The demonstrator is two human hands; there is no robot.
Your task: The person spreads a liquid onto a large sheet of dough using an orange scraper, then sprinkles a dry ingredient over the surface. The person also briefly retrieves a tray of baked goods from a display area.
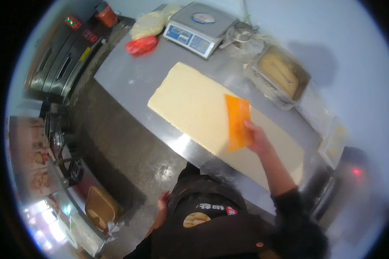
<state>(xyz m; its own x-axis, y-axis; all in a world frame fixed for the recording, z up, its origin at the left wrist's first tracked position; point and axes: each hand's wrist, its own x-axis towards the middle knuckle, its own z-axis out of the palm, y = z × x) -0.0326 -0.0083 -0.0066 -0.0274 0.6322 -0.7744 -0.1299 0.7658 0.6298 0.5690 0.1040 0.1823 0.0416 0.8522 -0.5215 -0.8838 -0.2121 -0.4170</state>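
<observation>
A long flat sheet of pale dough [190, 116] lies across the steel table [119, 82]. My right hand [255, 137] grips a flat orange rectangular scraper [234, 116] and holds it over the right half of the dough. My left hand [164, 199] hangs low beside my dark apron [212, 233], off the table's near edge, with its fingers loosely bent and apart and nothing seen in it.
Along the back stand a scale [194, 32], plastic bags [140, 45], a small metal vessel [240, 36], a metal bin [278, 73] and a white container [333, 144]. An oven [52, 64] and shelving with a tray [99, 207] line the left, across the floor.
</observation>
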